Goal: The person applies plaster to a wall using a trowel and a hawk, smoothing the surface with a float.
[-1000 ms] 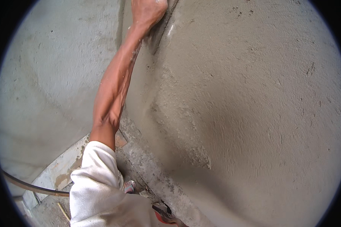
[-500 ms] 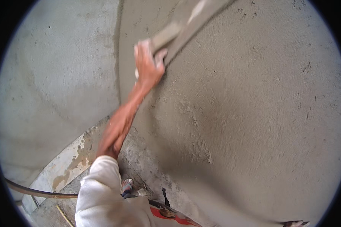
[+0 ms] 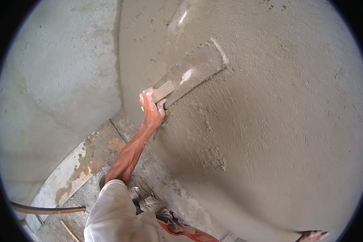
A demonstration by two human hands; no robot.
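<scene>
My left hand [image 3: 152,108] is closed round the near end of a long plastering float [image 3: 199,64] with a block-shaped handle [image 3: 163,91]. The float's flat blade lies against the wet grey plaster [image 3: 270,105], slanting up to the right. A ridge of plaster sits along its far end, and a pale wet patch shines on its back. At the lower right rim, my right hand [image 3: 311,236] is only partly in view. Its fingers look bent beside a thin dark edge; what they hold cannot be made out.
A smoother, paler wall face [image 3: 64,68] meets the plastered one at a corner on the left. Below are a stained board [image 3: 78,165], a curved strip [image 3: 48,209], a thin yellow stick [image 3: 69,230] and rough concrete floor [image 3: 165,177] near my feet.
My left hand has drawn the float down the wall toward me. The float's far end, cut off before, now shows. My right hand stays near the lower right rim.
</scene>
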